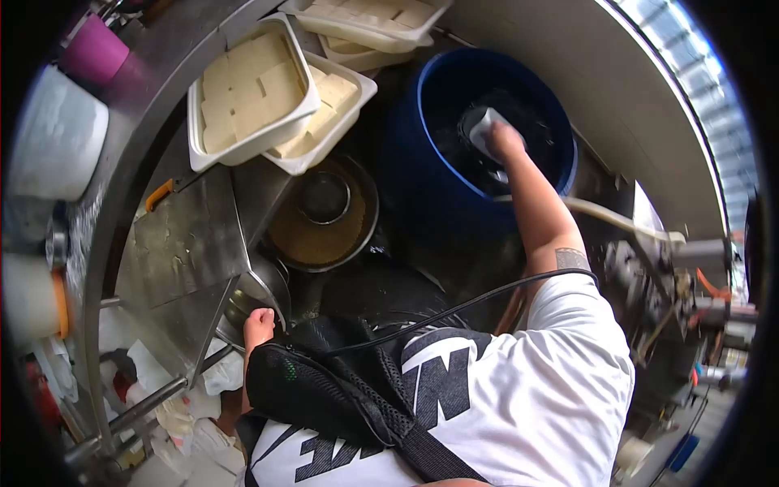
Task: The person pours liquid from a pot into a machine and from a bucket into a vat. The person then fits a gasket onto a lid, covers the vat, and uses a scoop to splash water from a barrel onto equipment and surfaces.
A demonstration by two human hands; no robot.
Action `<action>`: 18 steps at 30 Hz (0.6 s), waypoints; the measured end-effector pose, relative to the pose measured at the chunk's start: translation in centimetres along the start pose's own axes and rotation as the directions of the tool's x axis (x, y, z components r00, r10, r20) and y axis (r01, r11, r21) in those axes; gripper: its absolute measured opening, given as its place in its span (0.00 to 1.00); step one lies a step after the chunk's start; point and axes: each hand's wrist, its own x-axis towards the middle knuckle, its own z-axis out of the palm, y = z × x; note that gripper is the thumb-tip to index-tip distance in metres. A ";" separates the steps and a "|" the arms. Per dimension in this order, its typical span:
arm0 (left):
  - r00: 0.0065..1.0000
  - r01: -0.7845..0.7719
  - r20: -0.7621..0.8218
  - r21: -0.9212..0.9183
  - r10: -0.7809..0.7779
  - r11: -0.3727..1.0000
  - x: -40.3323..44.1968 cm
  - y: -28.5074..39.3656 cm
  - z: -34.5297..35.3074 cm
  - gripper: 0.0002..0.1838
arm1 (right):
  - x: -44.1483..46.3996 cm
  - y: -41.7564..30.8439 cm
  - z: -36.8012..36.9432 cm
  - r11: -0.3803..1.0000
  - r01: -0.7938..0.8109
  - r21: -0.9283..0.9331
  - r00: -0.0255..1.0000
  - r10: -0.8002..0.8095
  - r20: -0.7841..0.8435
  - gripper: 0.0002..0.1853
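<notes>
My right hand point(505, 143) reaches into a blue barrel point(419, 122) of dark liquid. Its fingers are closed on a white container point(484, 132), shaped like a small tub or scoop, which is tilted at the liquid's surface. Ripples surround it. Low on the other side, my left hand point(260, 326) is curled closed beside the rim of a metal vessel point(261, 284); whether the fingers grip that rim or something else is hidden. Between the hands stands a round metal pan point(372, 213) holding brownish contents, with a smaller round metal bowl point(324, 199) in it.
White tubs point(308, 85) of pale, tofu-like blocks are stacked at the back. A knife with an orange handle point(160, 195) lies by a steel surface point(182, 243). A pale hose point(621, 217) runs beside the barrel. Machinery point(649, 300) stands at right.
</notes>
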 end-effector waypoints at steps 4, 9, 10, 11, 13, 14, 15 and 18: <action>0.996 -0.045 -0.066 0.190 0.058 0.981 -1.2 4.9 2.6 0.17 | 9.3 1.5 8.0 0.895 0.269 -0.356 0.955 -0.200 0.217 0.16; 0.999 0.041 -0.033 0.135 -0.037 0.990 -1.5 11.5 5.6 0.16 | 12.6 1.2 11.2 0.911 0.322 -0.258 0.886 -0.194 0.421 0.27; 0.997 0.064 -0.054 0.128 -0.058 0.990 -1.6 12.4 6.1 0.16 | 12.8 1.0 12.1 0.908 0.335 -0.251 0.866 -0.192 0.462 0.27; 0.996 0.062 -0.070 0.130 -0.053 0.990 -1.8 13.4 6.5 0.16 | 13.0 1.2 13.5 0.906 0.346 -0.245 0.852 -0.194 0.486 0.26; 0.994 0.088 -0.076 0.088 -0.081 0.992 -1.8 13.2 7.2 0.16 | 13.0 1.8 16.2 0.898 0.365 -0.245 0.827 -0.191 0.529 0.25; 0.991 0.114 -0.080 0.082 -0.107 0.990 -1.7 13.2 7.3 0.16 | 12.9 2.4 17.9 0.902 0.362 -0.237 0.822 -0.188 0.538 0.25; 0.990 0.109 -0.094 0.089 -0.101 0.990 -1.8 13.6 7.3 0.17 | 13.0 2.7 19.1 0.903 0.364 -0.230 0.820 -0.194 0.538 0.25; 0.983 0.163 -0.099 0.066 -0.156 0.984 -2.5 15.3 7.2 0.17 | 12.9 5.1 23.5 0.922 0.342 -0.183 0.843 -0.214 0.494 0.24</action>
